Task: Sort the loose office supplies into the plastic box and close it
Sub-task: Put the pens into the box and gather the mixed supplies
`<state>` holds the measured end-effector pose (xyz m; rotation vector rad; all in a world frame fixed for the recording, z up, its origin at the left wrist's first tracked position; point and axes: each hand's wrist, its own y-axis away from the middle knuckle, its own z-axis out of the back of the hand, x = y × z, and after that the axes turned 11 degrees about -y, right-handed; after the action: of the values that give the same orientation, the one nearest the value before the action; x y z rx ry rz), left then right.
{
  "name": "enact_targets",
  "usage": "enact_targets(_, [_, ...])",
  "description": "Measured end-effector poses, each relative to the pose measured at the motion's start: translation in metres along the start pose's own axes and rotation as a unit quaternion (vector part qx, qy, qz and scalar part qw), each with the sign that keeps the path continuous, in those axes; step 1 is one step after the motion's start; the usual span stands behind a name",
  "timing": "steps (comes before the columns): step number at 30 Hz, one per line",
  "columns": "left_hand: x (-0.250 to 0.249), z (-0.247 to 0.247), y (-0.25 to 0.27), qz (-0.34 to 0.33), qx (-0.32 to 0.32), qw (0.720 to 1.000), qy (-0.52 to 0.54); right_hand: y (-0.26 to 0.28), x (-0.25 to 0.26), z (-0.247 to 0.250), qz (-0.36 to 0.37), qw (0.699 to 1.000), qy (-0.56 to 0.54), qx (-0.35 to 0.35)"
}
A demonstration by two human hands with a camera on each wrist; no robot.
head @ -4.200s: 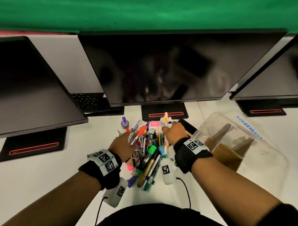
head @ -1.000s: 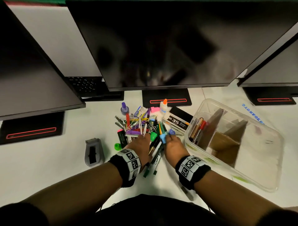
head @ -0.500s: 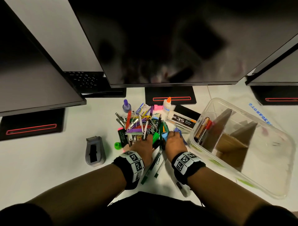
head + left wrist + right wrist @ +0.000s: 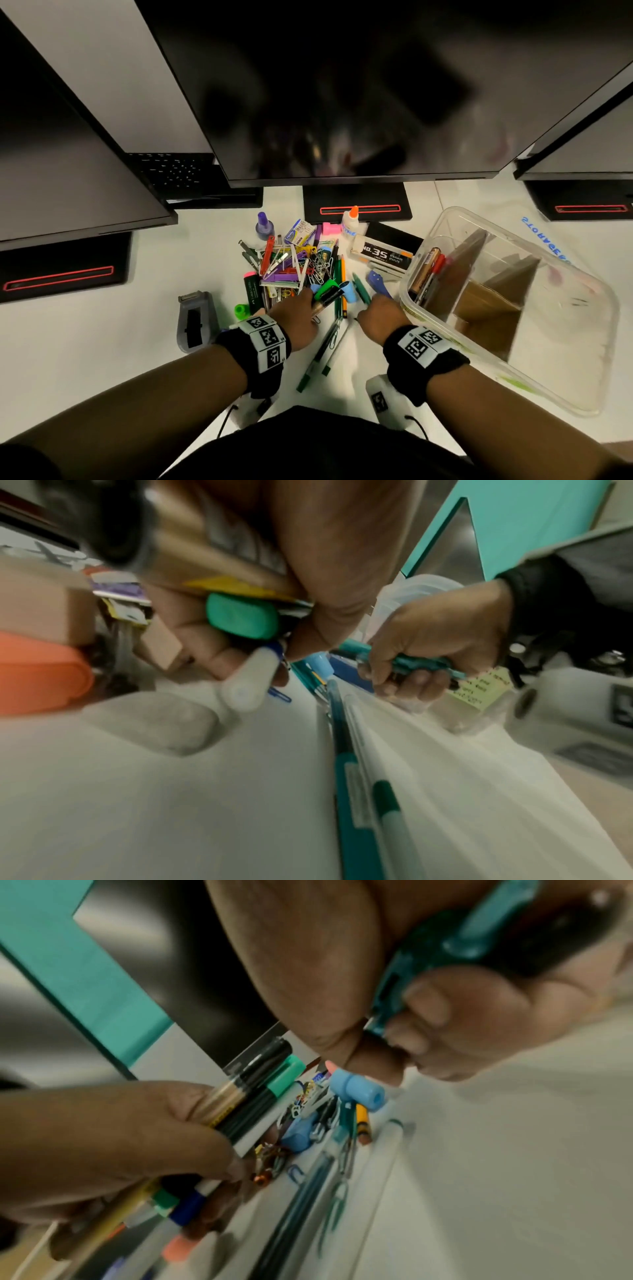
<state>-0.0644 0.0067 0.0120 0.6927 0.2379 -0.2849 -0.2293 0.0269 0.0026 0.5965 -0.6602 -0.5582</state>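
Note:
A heap of loose pens, markers and paper clips point(image 4: 301, 270) lies mid-desk. Right of it stands the clear plastic box point(image 4: 579, 346), open, with cardboard dividers and a few pens point(image 4: 428, 274) in its left compartment. My left hand point(image 4: 301, 315) grips a bundle of markers point(image 4: 327, 294) at the heap's near edge; the wrist views show the left hand point(image 4: 120, 1137) round a gold marker and a green-capped marker point(image 4: 243, 618). My right hand point(image 4: 376, 311), just left of the box, grips teal-green pens point(image 4: 445, 947). Two green pens point(image 4: 322, 353) lie between my hands.
A grey desk tool point(image 4: 197, 320) sits left of the heap. A staples box point(image 4: 383, 255), a glue bottle point(image 4: 350, 222) and a purple bottle point(image 4: 263, 228) stand behind it. Three dark monitors point(image 4: 342, 85) overhang the back of the desk.
Both hands have stayed at the heap's near edge. The left hand has gathered markers into its grip and the right hand has closed round green pens. The view has tilted closer.

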Motion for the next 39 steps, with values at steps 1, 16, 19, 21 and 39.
enact_targets(1, [0.0, 0.0, 0.0, 0.003, 0.004, 1.0, -0.002, 0.004, -0.002, -0.002, 0.0, 1.0, 0.003, 0.015])
enact_targets(16, [-0.018, -0.023, 0.0, 0.027, -0.027, 0.999, -0.02, 0.003, 0.008, -0.01, 0.021, 0.999, 0.029, 0.029])
enact_targets(19, [-0.021, -0.025, 0.0, 0.031, -0.028, 0.999, -0.005, 0.009, 0.009, -0.009, 0.046, 0.997, 0.058, 0.011])
enact_targets(21, [-0.023, -0.028, -0.001, 0.035, -0.028, 0.999, -0.013, 0.014, 0.009, -0.006, 0.056, 0.996, 0.075, 0.006])
enact_targets(39, [-0.011, 0.007, 0.008, 0.011, -0.04, 0.999, 0.001, 0.066, 0.045, 0.097, 0.079, 0.847, -0.522, -0.061])
